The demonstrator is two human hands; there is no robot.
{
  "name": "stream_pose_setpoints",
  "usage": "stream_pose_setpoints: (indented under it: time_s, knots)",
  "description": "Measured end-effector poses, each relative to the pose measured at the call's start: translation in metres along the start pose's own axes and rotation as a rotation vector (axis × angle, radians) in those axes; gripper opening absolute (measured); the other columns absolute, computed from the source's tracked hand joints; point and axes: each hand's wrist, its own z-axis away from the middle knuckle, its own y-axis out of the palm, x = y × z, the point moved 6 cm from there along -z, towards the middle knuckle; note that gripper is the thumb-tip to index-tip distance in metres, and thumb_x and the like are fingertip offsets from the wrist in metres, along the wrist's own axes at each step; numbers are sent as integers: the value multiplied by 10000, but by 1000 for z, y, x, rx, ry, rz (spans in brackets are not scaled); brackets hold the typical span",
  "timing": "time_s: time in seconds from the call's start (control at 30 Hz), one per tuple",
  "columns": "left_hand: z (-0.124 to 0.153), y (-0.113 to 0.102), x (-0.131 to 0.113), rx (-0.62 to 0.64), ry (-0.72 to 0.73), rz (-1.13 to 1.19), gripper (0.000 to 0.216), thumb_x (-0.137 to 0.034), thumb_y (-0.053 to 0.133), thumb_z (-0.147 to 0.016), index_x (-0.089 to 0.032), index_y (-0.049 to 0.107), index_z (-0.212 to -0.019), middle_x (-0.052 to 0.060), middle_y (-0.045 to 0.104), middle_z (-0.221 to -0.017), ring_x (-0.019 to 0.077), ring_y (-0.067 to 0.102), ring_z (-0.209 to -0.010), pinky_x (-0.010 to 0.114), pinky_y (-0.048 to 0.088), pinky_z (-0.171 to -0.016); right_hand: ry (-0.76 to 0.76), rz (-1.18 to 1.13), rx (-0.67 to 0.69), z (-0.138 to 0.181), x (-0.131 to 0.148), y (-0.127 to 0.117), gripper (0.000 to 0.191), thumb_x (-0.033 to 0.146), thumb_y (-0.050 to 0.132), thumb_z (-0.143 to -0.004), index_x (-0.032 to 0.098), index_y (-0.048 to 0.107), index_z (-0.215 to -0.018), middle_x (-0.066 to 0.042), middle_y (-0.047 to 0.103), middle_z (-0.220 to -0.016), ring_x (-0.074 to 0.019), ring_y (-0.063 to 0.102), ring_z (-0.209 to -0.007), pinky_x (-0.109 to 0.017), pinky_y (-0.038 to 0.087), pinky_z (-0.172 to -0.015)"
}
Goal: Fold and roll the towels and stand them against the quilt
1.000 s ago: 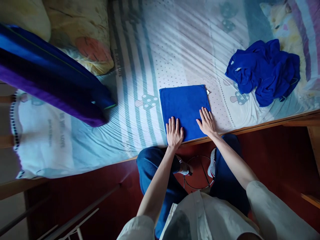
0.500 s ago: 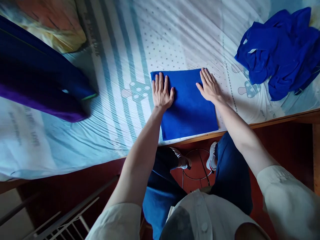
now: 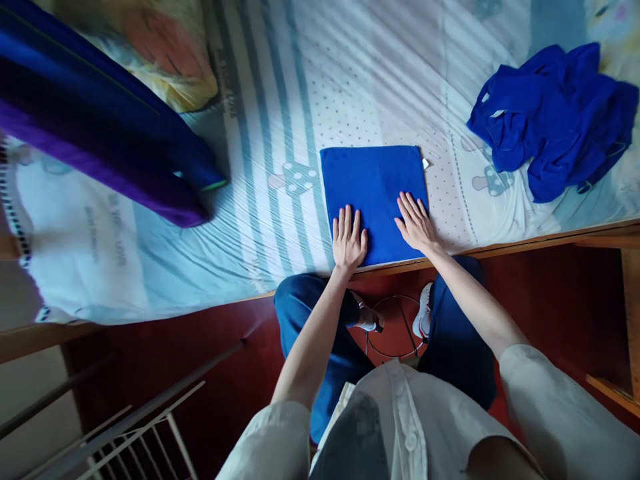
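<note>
A blue cloth [image 3: 375, 177], folded into a neat square, lies flat at the bed's front edge, with a small white tag at its right side. My left hand [image 3: 349, 240] rests palm down on its lower left part, fingers stretched out. On the lower right part lies my right hand [image 3: 416, 223], also flat with fingers extended. Neither hand grips the fabric. To the right is a crumpled heap of blue cloths [image 3: 555, 123], with small white tags showing.
The bed sheet [image 3: 280, 227] is striped and printed with mushrooms. A pile of dark blue and purple folded fabric [image 3: 115, 140] sits at left, beside a yellow and orange pillow-like item [image 3: 175, 60]. A white metal rack [image 3: 145, 440] stands below left.
Both hands have slid toward me over the folded cloth, from its upper part to its lower part. The cloth's tag now shows at the right. The view has shifted slightly.
</note>
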Motion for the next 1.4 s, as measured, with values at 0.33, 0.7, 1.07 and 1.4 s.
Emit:
stream_pose_setpoints:
  time_s: [0.33,0.7,1.07,1.4]
  knots:
    - [86,-20,9,-78,-230,8,600,-338,391,-1011,-83,438,-1553,231,347,-1663,310,217,-1602,570,238,-1278,97,-29,-90,104,-13,-32,555,316,386,-1052,116,455,-1565,-158,433,-1638,-254,356,-1555,-492,285,-1290]
    - [106,-52,23,-167,-542,117,284,-264,487,-947,-141,691,-1102,193,748,-1148,311,688,-1169,448,493,-1084,657,-224,-75,132,-41,-48,294,326,536,-1027,139,627,-1236,-121,792,-889,-263,772,-861,-360,564,-918]
    - [98,-66,22,-189,-661,237,200,-315,620,-845,-173,717,-948,119,789,-933,279,754,-965,343,563,-879,712,-540,-100,124,-40,-45,117,169,694,-901,196,622,-989,30,702,-651,-148,734,-588,-239,578,-691]
    - [104,-74,21,-124,-652,309,236,-170,631,-700,-156,795,-869,134,787,-861,315,760,-948,365,571,-868,630,-676,-15,132,-39,-47,74,126,662,-841,177,707,-810,38,677,-580,-105,615,-454,-199,534,-538]
